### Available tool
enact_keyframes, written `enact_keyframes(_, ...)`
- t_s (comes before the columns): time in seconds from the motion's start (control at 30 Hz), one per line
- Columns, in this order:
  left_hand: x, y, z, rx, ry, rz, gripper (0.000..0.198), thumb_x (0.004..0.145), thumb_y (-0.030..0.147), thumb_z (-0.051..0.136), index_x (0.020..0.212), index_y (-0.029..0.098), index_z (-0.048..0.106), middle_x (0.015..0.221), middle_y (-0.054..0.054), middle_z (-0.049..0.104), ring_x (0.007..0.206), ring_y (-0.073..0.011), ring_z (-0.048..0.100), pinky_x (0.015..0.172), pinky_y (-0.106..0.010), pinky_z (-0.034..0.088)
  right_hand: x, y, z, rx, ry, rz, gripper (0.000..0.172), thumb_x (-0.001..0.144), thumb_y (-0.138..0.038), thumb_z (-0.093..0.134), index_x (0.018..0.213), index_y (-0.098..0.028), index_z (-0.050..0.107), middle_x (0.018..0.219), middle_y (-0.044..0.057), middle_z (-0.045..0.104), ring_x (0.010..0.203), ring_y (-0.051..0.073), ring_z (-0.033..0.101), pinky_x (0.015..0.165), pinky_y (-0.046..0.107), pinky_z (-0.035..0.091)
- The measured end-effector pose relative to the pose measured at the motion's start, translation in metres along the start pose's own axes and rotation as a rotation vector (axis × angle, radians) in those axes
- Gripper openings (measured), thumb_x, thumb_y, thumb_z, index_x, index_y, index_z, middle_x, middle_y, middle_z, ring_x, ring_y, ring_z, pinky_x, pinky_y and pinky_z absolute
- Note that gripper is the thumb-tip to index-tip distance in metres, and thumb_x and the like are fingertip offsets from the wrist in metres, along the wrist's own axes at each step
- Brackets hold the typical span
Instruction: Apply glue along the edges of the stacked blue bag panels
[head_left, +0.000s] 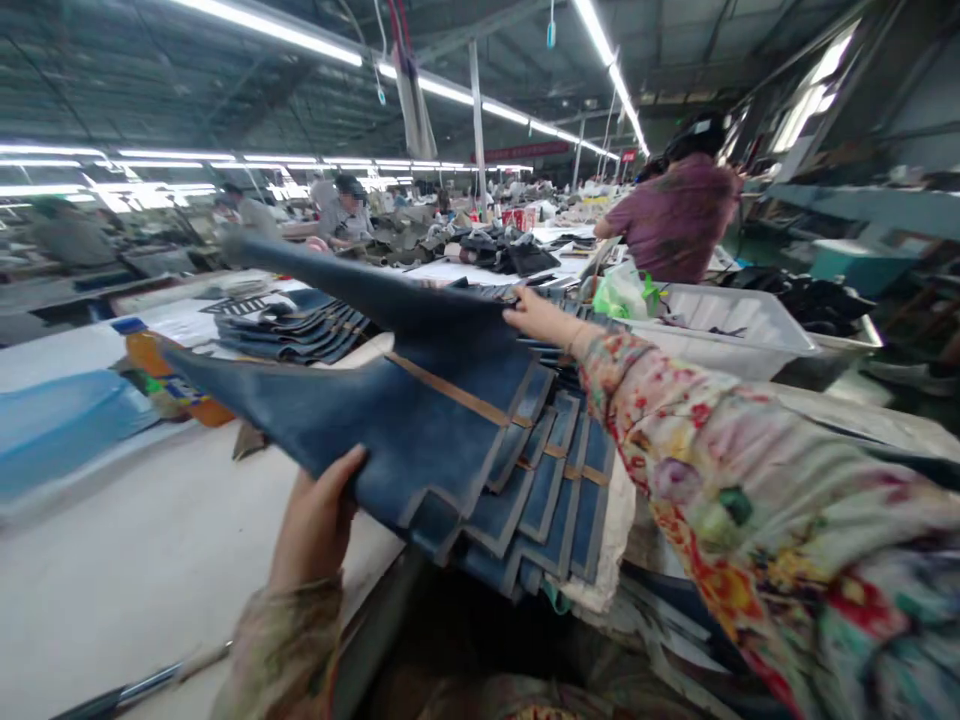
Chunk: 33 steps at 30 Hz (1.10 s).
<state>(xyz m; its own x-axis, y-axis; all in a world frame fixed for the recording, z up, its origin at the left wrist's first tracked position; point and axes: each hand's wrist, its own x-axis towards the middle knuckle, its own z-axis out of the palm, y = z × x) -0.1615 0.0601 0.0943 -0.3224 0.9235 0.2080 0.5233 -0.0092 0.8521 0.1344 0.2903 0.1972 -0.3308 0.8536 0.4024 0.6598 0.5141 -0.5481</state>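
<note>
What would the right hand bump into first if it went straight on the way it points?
Most likely the dark blue fabric piece, whose far edge the right hand seems to hold as it points leftward across it. Depth beyond that is hard to judge.

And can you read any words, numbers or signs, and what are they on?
No text can be read.
Orange bottle label: too blurred.
Long red banner at the back: too small.
Small red sign: too small.
Red-and-white package: any markings too small.
</note>
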Motion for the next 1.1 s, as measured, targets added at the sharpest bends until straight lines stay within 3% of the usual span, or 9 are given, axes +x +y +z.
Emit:
enact_keyframes(0.13,0.004,-0.006,0.036,-0.235,-0.015,-0.24,0.072,0.084,0.039,0.053,0.145,0.022,0.019,0.122,-0.013,0.058,0.096,-0.0209,0.065,0.07,-0.033,0.058,-0.083,0.036,0.066,-0.033,-0.153,0.017,0.031,0.079,-0.01,0.057,0.11,-0.007,0.061,0.105,0.013,0.063,0.103,0.022,0.059,0.098,0.041,0.044)
enact_keyframes(0.27,-0.001,-0.008,0.037,-0.337,0.077,-0.345,0.097,0.077,0.036,0.064,0.148,0.028,-0.002,0.111,-0.009,0.06,0.073,-0.0143,0.064,0.057,-0.025,0.054,-0.151,0.047,0.096,-0.048,-0.198,-0.115,0.027,0.087,-0.018,0.051,0.11,-0.014,0.063,0.11,0.012,0.062,0.107,0.02,0.057,0.099,0.039,0.044)
enact_keyframes(0.37,-0.001,-0.013,0.031,-0.087,0.045,-0.268,0.083,0.078,0.046,0.059,0.147,0.024,0.02,0.089,-0.005,0.063,0.062,-0.0152,0.059,0.051,-0.025,0.049,-0.176,0.046,0.106,-0.081,-0.147,-0.163,0.033,0.092,-0.026,0.044,0.119,-0.015,0.061,0.119,0.013,0.059,0.115,0.023,0.053,0.103,0.042,0.041)
enact_keyframes(0.47,-0.001,-0.017,0.024,0.353,-0.023,-0.178,0.057,0.082,0.053,0.05,0.13,0.023,0.053,0.086,-0.007,0.065,0.07,-0.0209,0.062,0.059,-0.03,0.05,-0.184,0.046,0.111,-0.095,-0.128,-0.128,0.037,0.094,-0.028,0.04,0.124,-0.015,0.058,0.124,0.014,0.056,0.12,0.024,0.05,0.106,0.043,0.039)
enact_keyframes(0.57,-0.003,-0.006,0.021,0.712,-0.044,-0.062,0.046,0.087,0.051,0.04,0.115,0.024,0.064,0.087,-0.008,0.068,0.075,-0.0245,0.063,0.066,-0.035,0.05,-0.185,0.046,0.113,-0.096,-0.131,-0.114,0.039,0.094,-0.028,0.04,0.126,-0.015,0.057,0.127,0.015,0.055,0.122,0.025,0.049,0.107,0.045,0.038)
enact_keyframes(0.7,0.0,0.022,0.038,0.749,0.028,0.376,0.045,0.09,0.044,0.034,0.107,0.018,0.066,0.108,-0.011,0.064,0.098,-0.0268,0.059,0.091,-0.04,0.045,-0.188,0.046,0.108,-0.068,-0.167,-0.093,0.041,0.092,-0.029,0.044,0.128,-0.014,0.054,0.137,0.017,0.048,0.13,0.025,0.043,0.11,0.046,0.035)
enact_keyframes(0.77,0.005,0.031,0.056,0.676,-0.036,0.5,0.045,0.089,0.044,0.034,0.107,0.017,0.066,0.115,-0.011,0.063,0.107,-0.0255,0.056,0.099,-0.039,0.04,-0.196,0.045,0.1,-0.025,-0.191,-0.051,0.042,0.092,-0.03,0.044,0.129,-0.012,0.053,0.14,0.017,0.045,0.132,0.024,0.041,0.111,0.044,0.033)
enact_keyframes(0.93,0.009,0.024,0.091,0.808,-0.348,0.42,0.042,0.09,0.041,0.033,0.103,0.021,0.067,0.111,-0.006,0.067,0.101,-0.0247,0.059,0.088,-0.037,0.046,-0.254,0.06,0.059,0.042,-0.162,0.072,0.046,0.093,-0.034,0.042,0.134,-0.014,0.048,0.143,0.015,0.042,0.133,0.021,0.04,0.112,0.041,0.033)
enact_keyframes(1.1,0.006,0.011,0.093,0.81,-0.333,0.444,0.043,0.089,0.042,0.034,0.106,0.022,0.067,0.114,-0.006,0.066,0.103,-0.0252,0.059,0.091,-0.039,0.045,-0.367,0.119,0.003,-0.197,-0.05,0.372,0.047,0.089,-0.038,0.044,0.131,-0.018,0.052,0.139,0.012,0.048,0.13,0.024,0.044,0.111,0.044,0.033)
